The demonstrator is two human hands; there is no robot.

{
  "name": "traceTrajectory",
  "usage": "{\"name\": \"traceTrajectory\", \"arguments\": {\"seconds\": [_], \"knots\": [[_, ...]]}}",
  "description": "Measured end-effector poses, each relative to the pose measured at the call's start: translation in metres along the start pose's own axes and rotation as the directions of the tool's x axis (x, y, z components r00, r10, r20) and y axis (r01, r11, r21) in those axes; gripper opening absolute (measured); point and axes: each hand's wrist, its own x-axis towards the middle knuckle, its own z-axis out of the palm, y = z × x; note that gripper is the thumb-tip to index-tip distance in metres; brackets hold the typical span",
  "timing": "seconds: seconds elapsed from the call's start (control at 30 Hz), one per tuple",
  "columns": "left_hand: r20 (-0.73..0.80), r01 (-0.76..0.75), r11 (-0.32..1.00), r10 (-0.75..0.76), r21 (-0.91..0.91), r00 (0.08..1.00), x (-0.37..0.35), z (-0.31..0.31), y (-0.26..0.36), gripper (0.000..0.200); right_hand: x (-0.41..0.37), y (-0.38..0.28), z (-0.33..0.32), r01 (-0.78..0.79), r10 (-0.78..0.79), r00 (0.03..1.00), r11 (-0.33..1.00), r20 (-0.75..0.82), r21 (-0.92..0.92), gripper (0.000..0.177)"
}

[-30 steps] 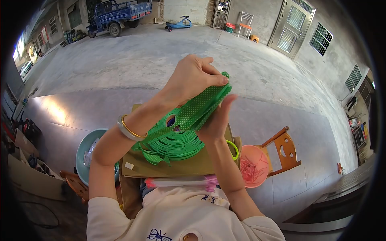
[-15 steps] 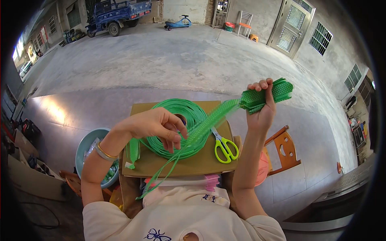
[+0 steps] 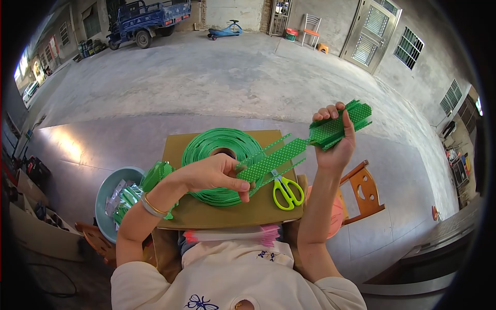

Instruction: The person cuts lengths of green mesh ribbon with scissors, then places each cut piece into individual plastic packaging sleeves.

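Observation:
My right hand [image 3: 335, 132] is raised on the right, fingers wrapped round a folded bundle of green dotted ribbon [image 3: 357, 118]. From that bundle a flat green strip with white dots [image 3: 276, 157] stretches down to my left hand [image 3: 227, 178], which pinches its end between thumb and fingers. Thin dotted edge bands stand apart from the strip. Behind my left hand, a large roll of green ribbon [image 3: 199, 147] lies on a brown cardboard box [image 3: 173, 147]. Yellow-green scissors [image 3: 288, 192] rest on the box to the right of the roll, blades partly behind the strip.
On the left, a blue basin [image 3: 102, 199] holds silvery and green pieces, with another green ribbon bundle [image 3: 156, 174] by its rim. A wooden chair [image 3: 366, 194] and a pink round thing [image 3: 336, 219] are at right. A blue three-wheeled truck [image 3: 150, 20] stands far back.
My left hand has moved slightly right and closed on the strip. Thin ribbon tails that hung below it no longer show. A green bundle now shows beside the basin; my right hand barely moved.

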Motion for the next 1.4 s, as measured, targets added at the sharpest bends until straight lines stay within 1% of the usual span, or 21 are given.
{"name": "traceTrajectory", "arguments": {"seconds": [0.1, 0.17, 0.3, 0.4, 0.43, 0.5, 0.6, 0.7, 0.77, 0.8, 0.87, 0.97, 1.0, 1.07, 1.1, 1.17, 1.23, 1.27, 1.33, 1.37, 1.4], "knots": [[0.01, -0.032, 0.999, 0.032, -0.035, 0.999, -0.016, 0.0, 0.006, 0.027, 0.0, -0.007, -0.015, 0.034, -0.034, 0.999, 0.994, 0.0, -0.108, 0.011], [-0.039, -0.03, 0.999, 0.031, 0.019, 0.999, -0.026, -0.001, 0.012, 0.023, -0.001, -0.011, -0.021, 0.042, -0.043, 0.999, 0.988, -0.003, -0.15, 0.012], [-0.112, -0.053, 0.981, 0.075, 0.189, 0.991, -0.04, -0.003, 0.019, 0.017, -0.001, -0.013, -0.027, -0.005, 0.006, 1.0, 0.995, 0.013, -0.104, 0.014], [-0.194, -0.131, 0.983, 0.154, 0.13, 0.969, -0.048, 0.003, 0.028, 0.016, -0.003, -0.012, -0.031, -0.093, 0.093, 0.996, 0.994, 0.006, -0.062, 0.015], [-0.241, -0.288, 0.945, 0.319, 0.157, 0.917, -0.046, 0.006, 0.025, 0.017, -0.005, -0.009, -0.032, -0.121, 0.121, 0.993, 0.992, -0.006, -0.045, 0.016], [-0.314, -0.567, 0.791, 0.612, 0.231, 0.726, -0.038, 0.017, 0.021, 0.018, -0.01, 0.0, -0.036, -0.198, 0.198, 0.98, 0.98, -0.017, -0.009, 0.017], [-0.278, -0.739, 0.577, 0.816, 0.346, 0.507, -0.028, 0.019, 0.03, 0.02, -0.022, 0.02, -0.036, -0.343, 0.344, 0.938, 0.938, -0.032, 0.044, 0.02], [-0.298, -0.763, 0.63, 0.764, 0.147, 0.573, -0.017, 0.026, 0.043, 0.018, -0.038, 0.043, -0.028, -0.48, 0.481, 0.871, 0.876, -0.094, 0.043, 0.026], [-0.27, -0.712, 0.684, 0.724, 0.158, 0.635, -0.005, 0.027, 0.044, 0.016, -0.048, 0.056, -0.013, -0.562, 0.553, 0.818, 0.827, -0.157, -0.015, 0.032], [-0.257, -0.685, 0.71, 0.701, 0.162, 0.665, 0.002, 0.028, 0.044, 0.015, -0.052, 0.062, 0.001, -0.576, 0.554, 0.792, 0.817, -0.257, -0.014, 0.037], [-0.37, -0.641, 0.733, 0.674, 0.228, 0.639, 0.017, 0.03, 0.041, 0.016, -0.058, 0.069, 0.036, -0.603, 0.538, 0.715, 0.798, -0.446, -0.005, 0.047], [-0.515, -0.572, 0.754, 0.647, 0.323, 0.563, 0.036, 0.028, 0.032, 0.017, -0.067, 0.078, 0.015, -0.655, 0.653, 0.756, 0.755, -0.051, -0.042, 0.064], [-0.557, -0.547, 0.759, 0.64, 0.352, 0.53, 0.039, 0.028, 0.029, 0.018, -0.07, 0.078, 0.012, -0.646, 0.642, 0.764, 0.76, -0.065, -0.076, 0.068], [-0.619, -0.484, 0.8, 0.588, 0.354, 0.52, 0.036, 0.027, 0.027, 0.016, -0.07, 0.077, 0.031, -0.627, 0.621, 0.779, 0.766, -0.089, -0.142, 0.075], [-0.651, -0.451, 0.82, 0.562, 0.353, 0.511, 0.034, 0.026, 0.025, 0.016, -0.069, 0.077, 0.027, -0.643, 0.647, 0.762, 0.754, -0.016, -0.133, 0.077], [-0.674, -0.491, 0.802, 0.571, 0.339, 0.468, 0.036, 0.026, 0.021, 0.016, -0.068, 0.077, 0.016, -0.677, 0.687, 0.714, 0.726, 0.131, -0.119, 0.081], [-0.736, -0.482, 0.838, 0.492, 0.256, 0.465, 0.033, 0.03, 0.022, 0.016, -0.071, 0.077, 0.016, -0.669, 0.684, 0.723, 0.729, 0.096, -0.147, 0.076], [-0.777, -0.452, 0.875, 0.403, 0.173, 0.483, 0.028, 0.036, 0.028, 0.016, -0.072, 0.077, 0.016, -0.665, 0.681, 0.728, 0.73, 0.078, -0.161, 0.074], [-0.778, -0.477, 0.854, 0.441, 0.209, 0.448, 0.031, 0.033, 0.024, 0.015, -0.073, 0.075, 0.018, -0.641, 0.68, 0.729, 0.718, 0.079, -0.27, 0.056], [-0.729, -0.527, 0.786, 0.563, 0.325, 0.39, 0.039, 0.024, 0.014, 0.014, -0.073, 0.073, 0.019, -0.625, 0.679, 0.73, 0.71, 0.079, -0.324, 0.047], [-0.713, -0.55, 0.771, 0.579, 0.322, 0.395, 0.041, 0.02, 0.007, 0.014, -0.072, 0.071, 0.021, -0.672, 0.718, 0.695, 0.664, 0.03, -0.327, 0.037]]}}
